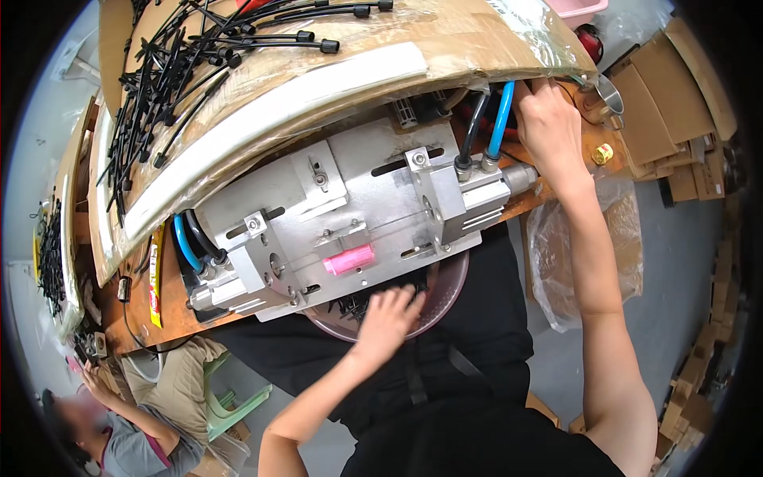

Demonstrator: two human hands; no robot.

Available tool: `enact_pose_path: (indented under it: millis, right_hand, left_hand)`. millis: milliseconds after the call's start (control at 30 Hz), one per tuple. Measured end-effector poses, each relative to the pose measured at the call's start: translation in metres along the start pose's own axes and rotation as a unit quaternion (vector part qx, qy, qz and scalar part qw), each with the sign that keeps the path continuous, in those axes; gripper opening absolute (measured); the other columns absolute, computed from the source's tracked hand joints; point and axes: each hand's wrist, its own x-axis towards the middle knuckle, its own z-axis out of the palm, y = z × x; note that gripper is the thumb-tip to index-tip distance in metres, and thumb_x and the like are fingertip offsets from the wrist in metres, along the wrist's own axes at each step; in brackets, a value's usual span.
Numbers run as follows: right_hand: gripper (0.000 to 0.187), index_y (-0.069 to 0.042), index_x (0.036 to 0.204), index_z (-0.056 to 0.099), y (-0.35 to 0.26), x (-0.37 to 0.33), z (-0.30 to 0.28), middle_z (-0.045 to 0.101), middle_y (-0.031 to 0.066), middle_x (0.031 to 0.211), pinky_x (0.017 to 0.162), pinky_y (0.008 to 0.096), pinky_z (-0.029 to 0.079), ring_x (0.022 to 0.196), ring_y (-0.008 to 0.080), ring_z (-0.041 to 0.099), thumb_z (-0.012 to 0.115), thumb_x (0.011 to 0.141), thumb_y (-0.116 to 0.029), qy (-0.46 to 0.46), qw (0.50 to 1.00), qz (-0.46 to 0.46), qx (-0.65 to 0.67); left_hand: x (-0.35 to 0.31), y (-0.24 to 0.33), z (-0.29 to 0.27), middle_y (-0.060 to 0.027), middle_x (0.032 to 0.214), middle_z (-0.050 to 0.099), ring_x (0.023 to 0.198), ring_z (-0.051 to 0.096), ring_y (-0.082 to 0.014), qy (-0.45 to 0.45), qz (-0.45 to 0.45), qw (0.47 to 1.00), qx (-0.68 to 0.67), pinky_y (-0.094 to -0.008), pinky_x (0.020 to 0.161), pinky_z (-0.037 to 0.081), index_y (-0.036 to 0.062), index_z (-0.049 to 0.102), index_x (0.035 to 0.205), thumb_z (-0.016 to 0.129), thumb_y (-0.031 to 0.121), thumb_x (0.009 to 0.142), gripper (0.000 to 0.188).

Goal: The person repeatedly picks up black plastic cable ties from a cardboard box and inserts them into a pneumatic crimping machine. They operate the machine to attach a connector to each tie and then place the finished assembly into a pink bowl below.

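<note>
My left hand (388, 319) is over a round pinkish basin (451, 306) on my lap, its fingers apart and slightly blurred. Small black parts (350, 306) lie in the basin, partly covered by the metal fixture above. My right hand (550, 119) reaches up under the edge of the cardboard shelf, beside a blue air hose (501, 119); its fingertips are hidden. Between my hands stands a metal fixture plate (362, 187) with a cylinder unit at each end. A bright pink piece (348, 259) sits at the plate's front edge, against a small metal block (343, 235).
Black cables with capped ends (171, 95) are heaped on the plastic-wrapped cardboard shelf (445, 40). A metal cup (602, 99) and a small yellow round item (602, 153) are at the right. A plastic bag (588, 246) hangs below them. Another person (139, 433) works at far left.
</note>
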Motion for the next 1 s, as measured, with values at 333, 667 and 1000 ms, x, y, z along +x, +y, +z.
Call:
enact_pose_path:
  millis: [333,667,1000]
  right_hand:
    - [0.008,-0.005,0.083,0.065,0.002,-0.001,0.010,0.060,0.0141,0.077,0.064,0.0428,0.053,0.075,0.0319,0.064,0.063,0.076,-0.003,-0.023,0.998,0.055,-0.012]
    - [0.009,0.001,0.094,0.068,-0.036,0.030,-0.094,0.065,0.0122,0.083,0.065,0.0338,0.049,0.071,0.0282,0.062,0.067,0.086,-0.003,0.023,0.968,0.005,0.249]
    - [0.018,0.004,0.080,0.060,-0.107,0.143,-0.058,0.064,0.0225,0.085,0.073,0.0481,0.049,0.086,0.0396,0.063,0.064,0.085,-0.013,-0.073,0.965,-0.131,0.215]
  left_hand:
    - [-0.020,0.043,0.042,-0.0131,0.101,0.064,0.099,0.060,-0.0276,-0.102,-0.074,0.988,-0.091,-0.0390,0.086,0.049,-0.0044,0.059,0.117,0.064,0.031,0.086,0.047]
    - [0.005,-0.030,-0.221,-0.0096,0.101,0.068,0.088,0.066,-0.0246,0.243,0.040,0.957,-0.156,-0.0357,0.077,0.053,0.0024,0.067,0.108,0.060,-0.005,0.080,0.030]
    - [0.033,-0.136,-0.317,-0.0110,0.091,0.058,0.083,0.056,-0.0228,0.206,-0.160,0.965,-0.020,-0.0314,0.079,0.046,0.0002,0.060,0.099,0.058,-0.004,0.085,0.014]
